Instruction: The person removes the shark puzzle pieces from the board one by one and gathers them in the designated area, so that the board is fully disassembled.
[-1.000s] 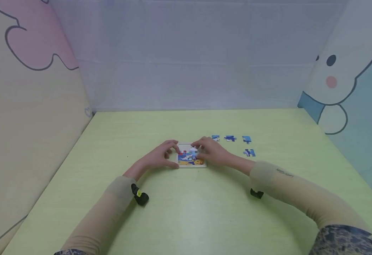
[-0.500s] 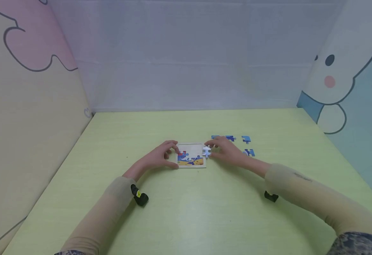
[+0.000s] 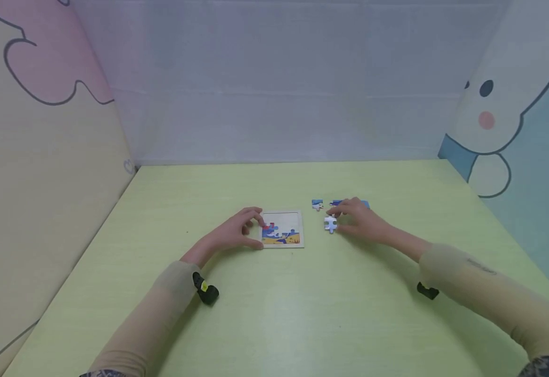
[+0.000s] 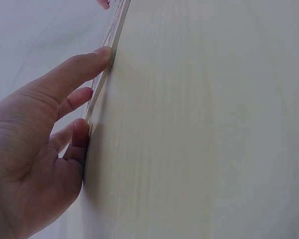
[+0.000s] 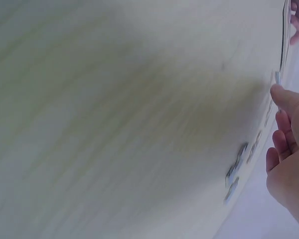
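A small jigsaw puzzle tray [image 3: 301,229] lies flat on the table, its lower part filled with blue, yellow and red picture pieces and its upper part bare. My left hand [image 3: 233,230] holds the tray's left side, with the thumb at the near corner and the fingers farther up; the left wrist view has this hand [image 4: 45,129] against the tray's edge. Right of the tray, my right hand [image 3: 361,222] pinches a pale blue and white puzzle piece [image 3: 330,224] between thumb and fingers. The right wrist view shows the piece [image 5: 277,78] edge-on at the fingertips.
Loose puzzle pieces lie beyond the right hand: one blue and white piece [image 3: 317,204] near the tray, and others partly covered by the hand, such as a blue piece [image 3: 366,203]. The pale green table [image 3: 274,303] meets a white back wall [image 3: 274,104].
My right hand has moved right, from over the tray to the table beside it, carrying the pale puzzle piece. My left hand and the tray have stayed put.
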`<state>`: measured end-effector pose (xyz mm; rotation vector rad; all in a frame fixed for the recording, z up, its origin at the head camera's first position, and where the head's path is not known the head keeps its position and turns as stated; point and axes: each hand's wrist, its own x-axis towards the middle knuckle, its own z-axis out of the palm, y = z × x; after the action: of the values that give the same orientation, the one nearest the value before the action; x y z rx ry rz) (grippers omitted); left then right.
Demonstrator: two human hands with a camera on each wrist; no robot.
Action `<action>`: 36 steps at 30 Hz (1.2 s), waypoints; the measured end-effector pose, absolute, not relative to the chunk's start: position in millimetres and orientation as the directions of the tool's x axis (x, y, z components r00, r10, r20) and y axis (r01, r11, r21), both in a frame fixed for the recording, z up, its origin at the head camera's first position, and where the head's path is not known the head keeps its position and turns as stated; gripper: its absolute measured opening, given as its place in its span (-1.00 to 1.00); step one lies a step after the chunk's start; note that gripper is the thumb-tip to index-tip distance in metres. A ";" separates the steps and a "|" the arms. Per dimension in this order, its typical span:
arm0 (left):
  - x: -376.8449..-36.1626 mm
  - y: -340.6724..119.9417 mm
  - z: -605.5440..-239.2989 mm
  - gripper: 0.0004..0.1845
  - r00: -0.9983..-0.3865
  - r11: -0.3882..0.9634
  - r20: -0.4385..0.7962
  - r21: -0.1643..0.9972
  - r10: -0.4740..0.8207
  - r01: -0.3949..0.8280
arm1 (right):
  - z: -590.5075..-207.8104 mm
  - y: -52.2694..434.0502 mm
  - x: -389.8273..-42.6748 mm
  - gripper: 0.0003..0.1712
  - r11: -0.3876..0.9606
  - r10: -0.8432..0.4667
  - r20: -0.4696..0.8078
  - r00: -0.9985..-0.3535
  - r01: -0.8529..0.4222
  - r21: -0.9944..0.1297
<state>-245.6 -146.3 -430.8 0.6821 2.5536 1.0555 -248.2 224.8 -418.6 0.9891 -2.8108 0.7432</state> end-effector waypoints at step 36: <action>-248.0 -147.4 -430.2 -0.54 -0.846 0.625 -0.102 0.721 0.523 0.299 | -409.0 259.0 -257.9 -0.51 0.745 -0.564 0.017 -0.826 -0.517 -0.422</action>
<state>-248.0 -147.4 -430.2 0.6634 2.5486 1.0493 -257.9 259.0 -409.0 0.9449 -3.0383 0.6806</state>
